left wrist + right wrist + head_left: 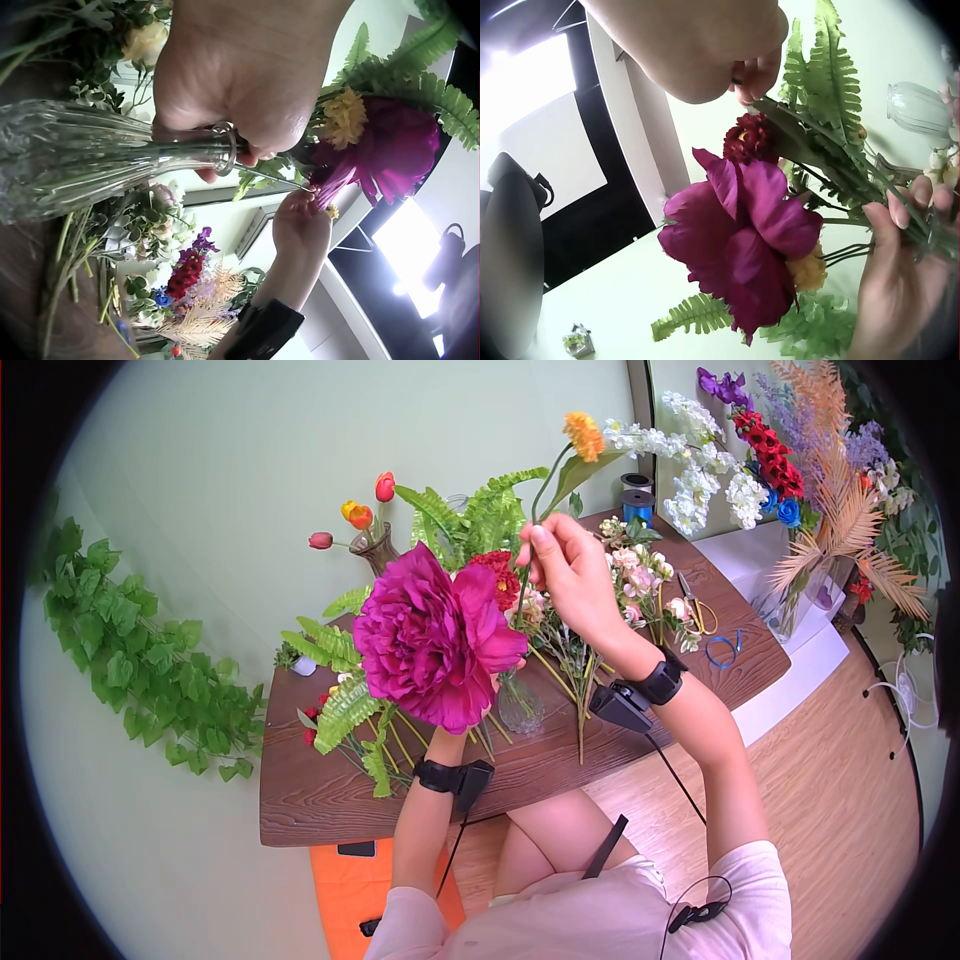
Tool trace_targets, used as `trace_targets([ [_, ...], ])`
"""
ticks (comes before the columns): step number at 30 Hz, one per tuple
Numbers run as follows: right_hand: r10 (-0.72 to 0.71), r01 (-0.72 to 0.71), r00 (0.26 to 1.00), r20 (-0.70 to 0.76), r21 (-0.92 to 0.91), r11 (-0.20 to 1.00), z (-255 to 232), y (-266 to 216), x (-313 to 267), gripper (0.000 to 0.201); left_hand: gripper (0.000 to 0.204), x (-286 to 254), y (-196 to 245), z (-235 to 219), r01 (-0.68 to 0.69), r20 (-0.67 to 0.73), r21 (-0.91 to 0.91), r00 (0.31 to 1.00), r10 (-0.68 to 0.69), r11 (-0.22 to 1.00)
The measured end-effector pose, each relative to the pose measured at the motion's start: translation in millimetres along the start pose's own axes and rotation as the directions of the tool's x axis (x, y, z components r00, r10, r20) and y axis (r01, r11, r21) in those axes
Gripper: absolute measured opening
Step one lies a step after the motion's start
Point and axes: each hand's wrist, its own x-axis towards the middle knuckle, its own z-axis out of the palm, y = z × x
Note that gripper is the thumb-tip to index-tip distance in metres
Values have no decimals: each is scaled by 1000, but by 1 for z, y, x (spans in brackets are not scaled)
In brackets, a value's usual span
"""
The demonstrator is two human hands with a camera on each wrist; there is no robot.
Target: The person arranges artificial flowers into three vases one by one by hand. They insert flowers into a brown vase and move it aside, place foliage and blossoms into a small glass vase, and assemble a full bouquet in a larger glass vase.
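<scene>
In the head view my right hand [568,575] pinches the green stem of a yellow-orange flower [583,437], held up with its leaf. A large magenta flower [432,640] largely hides my left hand. The right wrist view shows that left hand [904,289] gripping a bunch of stems [859,161] between thumb and fingers. Fern leaves [829,75], a dark red flower [748,140] and a yellow flower [808,270] are around the magenta one [739,236]. A clear glass vase [82,157] is beside my left hand [236,71] in the left wrist view.
On the brown table [345,805] lie loose stems, pink and white flowers [632,575] and scissors [706,618]. A brown vase with tulips [376,548] and wire spools [637,505] stand at the back. Tall flowers fill a glass vase [800,605] at the right.
</scene>
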Motion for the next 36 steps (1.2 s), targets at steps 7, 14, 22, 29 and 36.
trace_targets([
  [7,-43,42,999,-19,-54,998,0,16,-11,20,22,-1,-15,-2,-217,16,320,975,224,922],
  [14,18,-17,998,56,-14,1000,7,9,-24,22,25,-4,-19,-3,-73,-7,-233,997,73,970],
  [22,-22,44,996,88,-250,967,12,90,-65,16,65,-5,-89,-37,-248,-44,448,954,298,859],
  [29,19,-21,999,-37,-68,997,16,100,-83,13,63,-5,-103,-34,-314,-153,172,928,341,934],
  [36,70,-70,998,2,-41,997,17,91,-88,17,47,-16,-16,-19,-83,-152,631,962,227,772],
])
